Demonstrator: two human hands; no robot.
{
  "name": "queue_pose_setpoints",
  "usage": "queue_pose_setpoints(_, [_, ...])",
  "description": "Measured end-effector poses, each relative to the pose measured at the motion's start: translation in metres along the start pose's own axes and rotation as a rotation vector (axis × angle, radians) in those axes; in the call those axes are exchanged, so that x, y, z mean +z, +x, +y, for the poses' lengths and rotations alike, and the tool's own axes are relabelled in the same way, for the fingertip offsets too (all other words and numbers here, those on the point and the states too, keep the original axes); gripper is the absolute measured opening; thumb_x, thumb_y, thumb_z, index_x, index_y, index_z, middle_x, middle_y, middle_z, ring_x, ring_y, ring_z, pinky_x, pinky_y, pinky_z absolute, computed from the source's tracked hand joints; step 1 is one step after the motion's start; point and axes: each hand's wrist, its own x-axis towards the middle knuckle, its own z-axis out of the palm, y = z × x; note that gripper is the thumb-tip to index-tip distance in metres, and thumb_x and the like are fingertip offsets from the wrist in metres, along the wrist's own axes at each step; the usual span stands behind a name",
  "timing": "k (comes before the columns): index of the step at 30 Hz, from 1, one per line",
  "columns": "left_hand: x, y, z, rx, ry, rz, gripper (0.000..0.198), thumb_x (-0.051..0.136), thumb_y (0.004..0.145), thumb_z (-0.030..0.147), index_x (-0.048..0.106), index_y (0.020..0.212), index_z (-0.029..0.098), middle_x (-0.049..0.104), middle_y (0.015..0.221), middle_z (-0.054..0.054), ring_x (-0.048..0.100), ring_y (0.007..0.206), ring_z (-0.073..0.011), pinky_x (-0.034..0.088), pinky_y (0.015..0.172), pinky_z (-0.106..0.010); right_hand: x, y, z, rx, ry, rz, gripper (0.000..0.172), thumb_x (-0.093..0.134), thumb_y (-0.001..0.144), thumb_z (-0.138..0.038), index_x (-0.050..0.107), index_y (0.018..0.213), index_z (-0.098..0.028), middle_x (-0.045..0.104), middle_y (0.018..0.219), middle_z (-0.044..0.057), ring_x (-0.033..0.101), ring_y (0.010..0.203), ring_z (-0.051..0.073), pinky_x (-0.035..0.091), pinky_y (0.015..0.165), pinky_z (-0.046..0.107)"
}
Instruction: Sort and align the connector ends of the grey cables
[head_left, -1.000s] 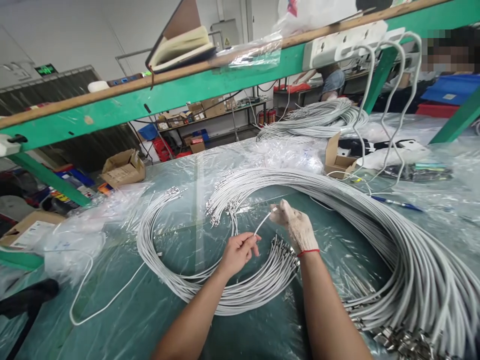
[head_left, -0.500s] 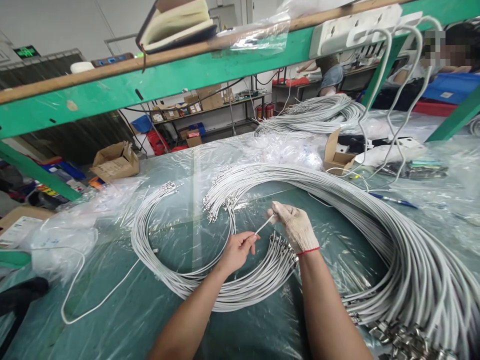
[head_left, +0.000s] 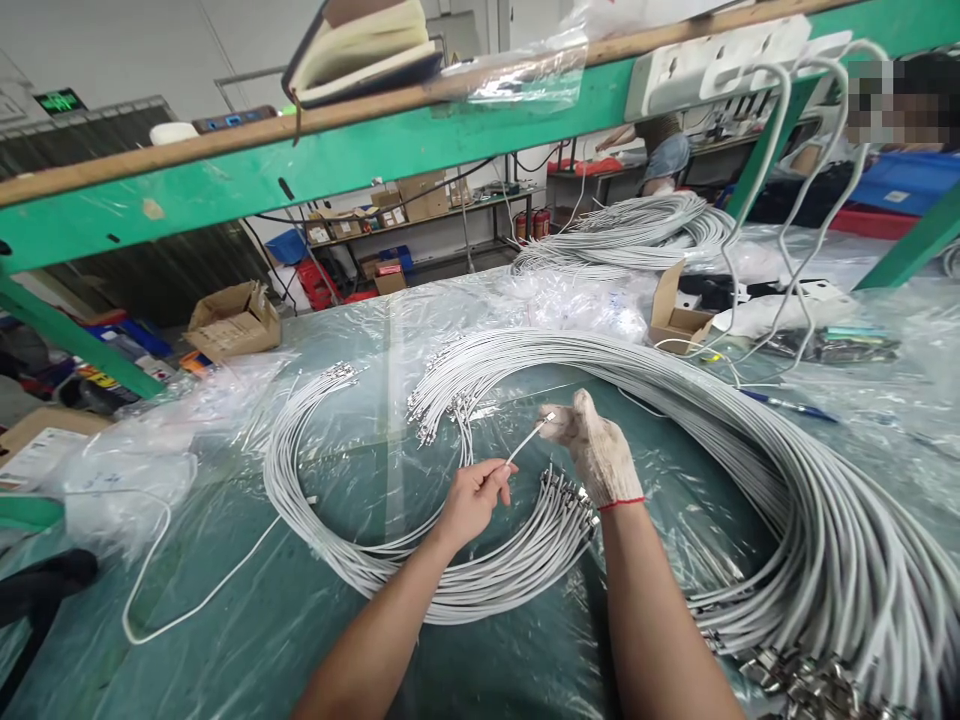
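In the head view, the left forearm rises from the lower edge and leans rightward to a bare left grip (head_left: 472, 503), palm turned downward, thumb and forefinger pinching a thin white cable (head_left: 526, 440) while the other fingers curl in loosely underneath; the right forearm comes up steeply, leaning a little leftward, to the right grip (head_left: 600, 450) in an off-white knitted glove with a red cuff edge, its thumb raised and parted from the forefinger, which points toward the left grip. The pinched cable is held above the table (head_left: 349, 480), sloping up and rightward out of the left grip as a short straight length, smooth and matt, ending in a small shiny metal connector (head_left: 550, 417) that lies against the gloved forefinger. Below both grips curves a coil of like white cables (head_left: 487, 600), sweeping round to the left of the left grip, with a cluster of metal ends (head_left: 566, 497) just under the right grip. Beyond and to the right of the right grip arches a much thicker bundle (head_left: 720, 420), its far ends fanned out above the left grip and its near ends heaped well below the right grip; farther off past the right grip sit a small open cardboard box (head_left: 677, 325) and a blue pen (head_left: 791, 405)
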Motion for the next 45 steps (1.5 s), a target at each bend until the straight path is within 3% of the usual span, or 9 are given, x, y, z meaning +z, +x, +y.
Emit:
queue_pose_setpoints(4, [0.001,0.001,-0.001,0.008,-0.014,0.015,0.046,0.047,0.091,0.052,0.071,0.101,0.014,0.057,0.055,0.001,0.035,0.045,-0.0081,0.030,0.046,-0.021,0.001,-0.001,0.004,0.005,-0.040,-0.063,0.053,0.061,0.078,-0.069,0.075,0.084,-0.018,0.075,0.081,0.012,0.069,0.074,0.024,0.055,0.074,0.033])
queue_pose_setpoints(9, [0.004,-0.001,-0.001,0.005,-0.014,0.058,0.047,0.046,0.092,0.053,0.070,0.103,0.013,0.055,0.054,0.002,0.036,0.044,-0.0082,0.030,0.046,-0.021,0.015,-0.007,0.012,-0.026,-0.193,-0.295,0.041,0.078,0.070,-0.053,0.075,0.088,-0.017,0.073,0.084,0.006,0.066,0.078,0.020,0.050,0.069,0.027])
queue_pose_setpoints(14, [0.002,-0.003,0.000,-0.005,0.093,0.083,0.046,0.045,0.093,0.054,0.069,0.096,0.016,0.054,0.052,0.002,0.040,0.046,-0.0095,0.031,0.048,-0.021,0.027,-0.007,0.018,-0.133,-0.271,-0.227,0.036,0.070,0.075,-0.053,0.072,0.074,-0.017,0.071,0.074,0.005,0.062,0.073,0.019,0.047,0.064,0.027])
queue_pose_setpoints(19, [-0.001,-0.003,-0.001,-0.017,0.084,0.142,0.048,0.039,0.094,0.055,0.068,0.088,0.017,0.047,0.049,0.004,0.041,0.046,-0.0107,0.034,0.050,-0.022,0.044,-0.014,0.030,-0.085,-0.181,-0.328,0.038,0.069,0.075,-0.054,0.067,0.064,-0.018,0.067,0.066,0.004,0.063,0.071,0.020,0.048,0.062,0.027])
queue_pose_setpoints(26, [0.001,-0.004,-0.001,-0.018,0.090,0.109,0.047,0.041,0.093,0.056,0.066,0.083,0.018,0.046,0.048,0.004,0.040,0.046,-0.0110,0.034,0.051,-0.023,0.051,-0.018,0.037,0.069,0.047,-0.128,0.034,0.076,0.066,-0.048,0.072,0.079,-0.017,0.072,0.071,0.007,0.070,0.072,0.024,0.054,0.061,0.029])
queue_pose_setpoints(32, [0.004,-0.009,-0.001,-0.024,0.085,0.053,0.045,0.042,0.094,0.052,0.067,0.087,0.016,0.046,0.048,0.005,0.041,0.047,-0.0106,0.034,0.053,-0.024,0.035,-0.006,0.030,0.049,0.164,-0.054,0.028,0.081,0.061,-0.042,0.072,0.071,-0.017,0.072,0.071,0.005,0.070,0.072,0.022,0.058,0.076,0.033])
queue_pose_setpoints(37, [0.006,-0.012,0.000,-0.032,0.094,0.027,0.045,0.043,0.093,0.052,0.067,0.087,0.016,0.046,0.048,0.005,0.040,0.046,-0.0101,0.033,0.052,-0.023,0.025,-0.003,0.025,0.029,0.229,-0.020,0.028,0.084,0.058,-0.039,0.072,0.069,-0.017,0.073,0.076,0.006,0.069,0.072,0.020,0.058,0.077,0.032])
queue_pose_setpoints(42, [0.007,-0.013,-0.001,-0.007,0.126,0.000,0.046,0.043,0.094,0.053,0.068,0.086,0.015,0.047,0.048,0.005,0.040,0.046,-0.0099,0.034,0.052,-0.023,0.023,0.001,0.022,-0.002,0.204,0.013,0.035,0.084,0.057,-0.047,0.068,0.064,-0.016,0.072,0.075,0.007,0.069,0.073,0.022,0.059,0.075,0.033])
queue_pose_setpoints(45, [0.000,-0.004,-0.003,0.015,0.158,0.072,0.046,0.042,0.094,0.052,0.069,0.090,0.016,0.049,0.050,0.004,0.044,0.048,-0.0107,0.037,0.055,-0.023,0.014,0.008,0.020,-0.037,-0.013,0.003,0.039,0.080,0.063,-0.053,0.070,0.067,-0.016,0.072,0.071,0.006,0.070,0.077,0.024,0.057,0.076,0.032])
